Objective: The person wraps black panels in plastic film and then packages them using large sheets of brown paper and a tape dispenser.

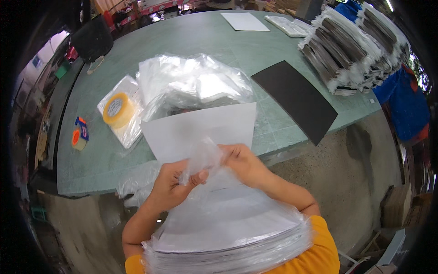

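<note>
Green-topped worktable (182, 36). Near centre: thin, clear plastic film (206, 153), pinched by left hand (173, 185) and apparently right hand (246, 165), above a plastic-edged white sheet stack (228, 221). Risk: uneven pulling could tear the film.

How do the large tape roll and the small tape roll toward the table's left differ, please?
The large tape roll is bare, while the small tape roll sits in a blue and orange dispenser. The large roll rests on a white package; the small roll's dispenser is on the green table. The large roll looks wider than the small one. Both look yellowish.
</note>
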### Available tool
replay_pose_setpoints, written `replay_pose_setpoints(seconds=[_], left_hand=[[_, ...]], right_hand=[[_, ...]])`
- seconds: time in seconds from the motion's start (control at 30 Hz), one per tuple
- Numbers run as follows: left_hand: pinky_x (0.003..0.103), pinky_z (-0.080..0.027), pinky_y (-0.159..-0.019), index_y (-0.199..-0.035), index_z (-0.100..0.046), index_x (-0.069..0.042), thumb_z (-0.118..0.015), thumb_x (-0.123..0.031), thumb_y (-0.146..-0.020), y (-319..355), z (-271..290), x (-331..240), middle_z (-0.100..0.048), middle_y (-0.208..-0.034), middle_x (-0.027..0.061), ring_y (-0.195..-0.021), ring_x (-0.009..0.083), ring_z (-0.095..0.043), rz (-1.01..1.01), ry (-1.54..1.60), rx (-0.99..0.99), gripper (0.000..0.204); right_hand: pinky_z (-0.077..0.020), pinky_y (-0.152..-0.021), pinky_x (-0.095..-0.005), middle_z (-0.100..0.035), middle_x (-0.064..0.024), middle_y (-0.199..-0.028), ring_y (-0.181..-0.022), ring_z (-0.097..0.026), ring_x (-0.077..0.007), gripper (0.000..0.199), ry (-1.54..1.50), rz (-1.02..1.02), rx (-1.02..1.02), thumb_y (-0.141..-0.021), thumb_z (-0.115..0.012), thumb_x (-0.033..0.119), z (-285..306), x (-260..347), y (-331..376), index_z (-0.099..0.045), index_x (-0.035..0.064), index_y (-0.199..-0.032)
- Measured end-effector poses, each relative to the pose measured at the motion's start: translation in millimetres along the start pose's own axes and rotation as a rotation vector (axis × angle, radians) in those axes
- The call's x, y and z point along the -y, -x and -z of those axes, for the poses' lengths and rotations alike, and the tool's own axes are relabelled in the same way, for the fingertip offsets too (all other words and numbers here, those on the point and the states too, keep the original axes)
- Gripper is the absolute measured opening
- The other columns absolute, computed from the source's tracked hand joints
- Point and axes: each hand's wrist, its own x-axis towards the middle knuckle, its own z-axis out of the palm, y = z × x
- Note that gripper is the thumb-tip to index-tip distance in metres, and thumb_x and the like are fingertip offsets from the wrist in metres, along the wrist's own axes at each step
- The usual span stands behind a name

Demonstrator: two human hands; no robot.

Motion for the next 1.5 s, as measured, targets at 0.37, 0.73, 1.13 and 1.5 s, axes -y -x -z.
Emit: replay_pose_setpoints(seconds=[0.37, 0.73, 1.13, 1.5], left_hand=[[0.03, -0.046, -0.063, -0.077, -0.057, 0.002, -0.056, -0.017, -0.08, 14, 53, 23, -0.061, -0.077, 0.0134, -0.069, 0.0203, -0.057, -0.152, 0.135, 0.333, 0.019], [0.036, -0.044, -0.052, -0.082, -0.055, 0.002, -0.053, -0.013, -0.074, 22, 38, 23, -0.058, -0.075, 0.0115, -0.063, 0.0241, -0.057, 0.046, -1.243, 0.534, 0.017], [0.037, -0.048, -0.059, -0.083, -0.056, -0.002, -0.056, -0.029, -0.076, 44, 35, 66, -0.059, -0.07, 0.0157, -0.068, 0.0296, -0.06, 0.237, -1.091, 0.67, 0.027], [0.026, -0.044, -0.075, -0.102, -0.057, -0.004, -0.052, 0.008, -0.066, 2, 106, 33, -0.059, -0.077, 0.0091, -0.077, 0.0226, -0.057, -0.227, -0.789, -0.586, 0.038]], right_hand=[[-0.0442, -0.071, -0.0343, -0.056, -0.0087, -0.086, -0.082, -0.055, -0.0232, 0.019, -0.052, -0.164, 0.487, -0.084, -0.053, 0.018, 5, 39, 13, -0.058, 0.0009, -0.079], [-0.0449, -0.063, -0.0396, -0.056, -0.0188, -0.07, -0.072, -0.057, -0.0313, 0.015, 1.303, -0.34, 0.503, -0.075, -0.054, 0.014, 2, 50, 34, -0.058, -0.0001, -0.072], [-0.0486, -0.063, -0.0364, -0.061, -0.017, -0.079, -0.067, -0.06, -0.0244, 0.021, 1.276, -0.371, -0.122, -0.072, -0.057, 0.008, 4, 64, 27, -0.06, 0.0013, -0.091], [-0.0469, -0.072, -0.0287, -0.052, -0.0135, -0.106, -0.09, -0.054, -0.0257, 0.057, 1.588, 0.324, -0.682, -0.054, -0.054, -0.015, 39, 58, 11, -0.057, 0.0066, -0.107]])
